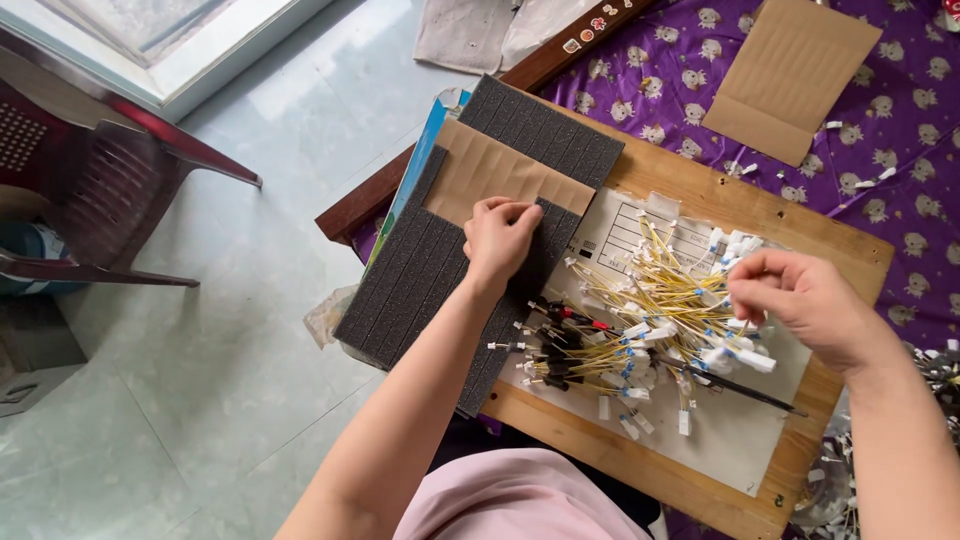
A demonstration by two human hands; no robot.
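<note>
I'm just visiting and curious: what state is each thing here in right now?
Left hand: grip pinched, pressing on the foam.
Right hand: grip pinched over the wires.
Dark foam sheet: flat, overhanging the board.
Yellow wires: loose, piled.
Wooden board: level.
Cardboard piece: folded, lying flat.

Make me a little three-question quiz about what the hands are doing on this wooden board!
1. True or false: the left hand rests on the dark grey ribbed foam sheet.
2. What does the right hand hover over?
A. brown cardboard piece
B. pile of thin yellow wires with white ends
C. red plastic chair
3. Which colour is the patterned cloth?

Key: 1 true; 2 B; 3 purple.
</note>
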